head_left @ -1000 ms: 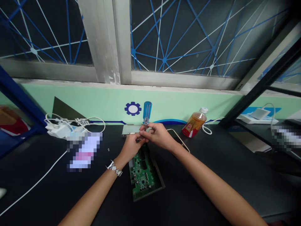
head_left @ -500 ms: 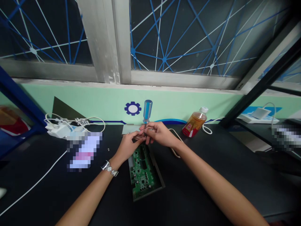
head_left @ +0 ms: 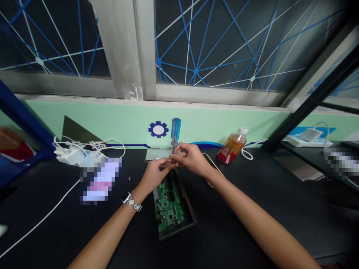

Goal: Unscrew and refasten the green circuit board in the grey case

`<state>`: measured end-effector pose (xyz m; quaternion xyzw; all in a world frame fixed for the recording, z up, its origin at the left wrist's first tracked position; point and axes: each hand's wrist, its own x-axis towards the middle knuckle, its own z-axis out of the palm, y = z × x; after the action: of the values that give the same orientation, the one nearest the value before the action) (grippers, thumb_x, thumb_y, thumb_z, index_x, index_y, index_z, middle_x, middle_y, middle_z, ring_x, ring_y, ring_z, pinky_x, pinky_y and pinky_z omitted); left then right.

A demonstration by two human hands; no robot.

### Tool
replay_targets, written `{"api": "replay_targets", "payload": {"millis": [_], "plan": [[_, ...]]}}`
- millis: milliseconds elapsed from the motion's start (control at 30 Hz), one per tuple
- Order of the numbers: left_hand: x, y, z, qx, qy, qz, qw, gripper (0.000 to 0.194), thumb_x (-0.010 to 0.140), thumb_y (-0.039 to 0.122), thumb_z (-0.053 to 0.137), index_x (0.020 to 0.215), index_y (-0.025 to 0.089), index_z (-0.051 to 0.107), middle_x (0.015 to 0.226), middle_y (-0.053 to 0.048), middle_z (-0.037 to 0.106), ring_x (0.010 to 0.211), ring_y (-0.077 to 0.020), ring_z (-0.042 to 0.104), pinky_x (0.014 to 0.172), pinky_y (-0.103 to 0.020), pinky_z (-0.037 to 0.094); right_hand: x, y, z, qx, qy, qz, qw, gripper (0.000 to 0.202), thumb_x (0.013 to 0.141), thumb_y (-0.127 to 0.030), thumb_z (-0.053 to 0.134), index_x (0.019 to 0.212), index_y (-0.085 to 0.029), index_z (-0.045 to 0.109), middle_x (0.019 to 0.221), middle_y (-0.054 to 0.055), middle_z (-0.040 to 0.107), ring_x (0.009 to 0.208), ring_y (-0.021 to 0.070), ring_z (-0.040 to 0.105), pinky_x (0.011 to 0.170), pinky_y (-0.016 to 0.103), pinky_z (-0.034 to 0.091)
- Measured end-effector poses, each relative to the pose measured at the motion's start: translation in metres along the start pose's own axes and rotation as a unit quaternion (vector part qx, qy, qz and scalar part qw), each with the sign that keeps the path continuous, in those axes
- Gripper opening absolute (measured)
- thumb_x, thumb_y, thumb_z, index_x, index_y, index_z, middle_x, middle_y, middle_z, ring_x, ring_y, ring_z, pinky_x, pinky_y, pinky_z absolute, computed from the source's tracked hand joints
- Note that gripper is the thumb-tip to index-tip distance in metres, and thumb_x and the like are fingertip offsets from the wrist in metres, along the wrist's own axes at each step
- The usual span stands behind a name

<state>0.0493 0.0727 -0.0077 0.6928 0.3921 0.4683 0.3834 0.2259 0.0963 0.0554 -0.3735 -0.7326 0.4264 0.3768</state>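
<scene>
A screwdriver (head_left: 175, 129) with a clear blue handle stands nearly upright over the far end of an open metal case. My right hand (head_left: 190, 157) pinches its shaft just below the handle. My left hand (head_left: 157, 170), with a silver watch on the wrist, closes its thumb and fingers round the lower shaft, close to the right fingertips. The screwdriver's tip is hidden by my fingers. Below the hands, a green circuit board (head_left: 170, 207) sits in the case (head_left: 188, 201), whose far part is covered by my hands.
A drink bottle (head_left: 232, 146) stands at the back right beside a white cable. Back left are white plugs and cables (head_left: 73, 152) and a blurred-out phone-like object (head_left: 102, 179). A tiny metal piece (head_left: 129, 178) lies left of my left hand. A dark shelf frame (head_left: 297, 89) rises at right.
The screwdriver's handle shows a different face, so it has turned. My right hand's fingers have shifted on the shaft, and my left hand has moved slightly.
</scene>
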Motion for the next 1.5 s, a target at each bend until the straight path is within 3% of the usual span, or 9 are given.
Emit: {"api": "replay_targets", "payload": {"millis": [300,400,500,667,900,1000,1167,1300,1500], "plan": [[-0.001,-0.001,-0.004,0.023,0.008,0.009,1.0,0.016,0.088,0.025,0.063,0.099,0.016,0.071,0.088,-0.004,0.077,0.082,-0.0188,0.072,0.081,-0.029,0.054,-0.006,-0.014,-0.001,0.039,-0.109,0.027,0.993,0.023,0.091,-0.033,0.058,0.104,-0.015,0.062,0.067,0.001,0.065,0.056,0.0111,0.063,0.049,0.019,0.046],[0.001,-0.003,0.002,0.037,0.005,0.03,0.999,0.014,0.087,0.017,0.058,0.08,0.016,0.07,0.078,-0.002,0.074,0.076,-0.0165,0.069,0.076,-0.026,0.053,-0.008,-0.013,0.003,0.043,-0.124,0.034,0.991,0.027,0.089,-0.034,0.061,0.108,-0.015,0.062,0.064,0.0,0.064,0.055,0.0109,0.061,0.049,0.019,0.044],[0.003,-0.004,0.007,0.046,0.019,0.025,0.998,0.017,0.086,0.017,0.06,0.073,0.015,0.069,0.077,-0.003,0.074,0.075,-0.0171,0.068,0.073,-0.026,0.052,-0.006,-0.009,0.006,0.024,-0.091,0.016,0.995,0.028,0.085,-0.036,0.067,0.102,-0.015,0.065,0.066,0.0,0.064,0.055,0.0107,0.061,0.049,0.019,0.044],[-0.001,0.001,0.003,0.0,-0.002,0.006,1.0,0.022,0.087,0.033,0.066,0.095,0.014,0.073,0.09,-0.007,0.077,0.082,-0.0205,0.071,0.078,-0.03,0.056,-0.002,-0.004,0.003,-0.002,-0.013,0.006,1.0,0.027,0.079,-0.04,0.073,0.084,-0.015,0.064,0.065,0.0,0.065,0.055,0.0132,0.063,0.05,0.022,0.047],[-0.004,0.003,-0.007,0.021,0.01,-0.002,1.0,0.02,0.086,0.034,0.067,0.092,0.016,0.073,0.09,-0.007,0.078,0.084,-0.0203,0.073,0.082,-0.031,0.057,-0.004,-0.009,-0.002,0.019,-0.081,0.016,0.996,0.021,0.087,-0.036,0.062,0.094,-0.016,0.064,0.069,0.002,0.067,0.061,0.014,0.065,0.053,0.022,0.045],[-0.003,0.003,-0.006,0.048,0.033,0.002,0.998,0.017,0.085,0.032,0.068,0.089,0.016,0.072,0.086,-0.005,0.077,0.079,-0.0189,0.072,0.078,-0.029,0.057,-0.004,-0.009,0.0,-0.083,-0.048,-0.029,0.995,0.019,0.088,-0.032,0.061,0.097,-0.017,0.065,0.074,0.001,0.068,0.06,0.0123,0.062,0.056,0.022,0.043],[-0.004,0.005,-0.004,0.078,0.043,0.007,0.996,0.016,0.085,0.031,0.068,0.092,0.017,0.071,0.087,-0.004,0.076,0.079,-0.018,0.072,0.078,-0.028,0.056,-0.005,-0.007,0.002,-0.22,-0.015,-0.096,0.971,0.013,0.091,-0.027,0.057,0.083,-0.018,0.063,0.073,0.0,0.067,0.063,0.0123,0.059,0.062,0.023,0.041],[-0.008,0.009,-0.01,0.094,0.046,0.017,0.994,0.017,0.087,0.03,0.066,0.099,0.018,0.07,0.094,-0.005,0.076,0.085,-0.018,0.071,0.081,-0.028,0.055,-0.01,-0.009,0.001,-0.15,0.0,-0.085,0.985,0.018,0.097,-0.033,0.048,0.089,-0.019,0.056,0.073,0.001,0.066,0.062,0.0133,0.061,0.062,0.024,0.045],[-0.031,0.017,-0.024,0.15,0.044,0.032,0.987,0.016,0.089,0.03,0.063,0.099,0.02,0.07,0.097,-0.005,0.074,0.085,-0.0172,0.068,0.08,-0.029,0.053,-0.033,0.003,-0.004,0.108,0.082,-0.042,0.99,0.024,0.096,-0.046,0.049,0.101,-0.024,0.04,0.092,0.005,0.07,0.068,0.0154,0.068,0.066,0.031,0.055]]}}
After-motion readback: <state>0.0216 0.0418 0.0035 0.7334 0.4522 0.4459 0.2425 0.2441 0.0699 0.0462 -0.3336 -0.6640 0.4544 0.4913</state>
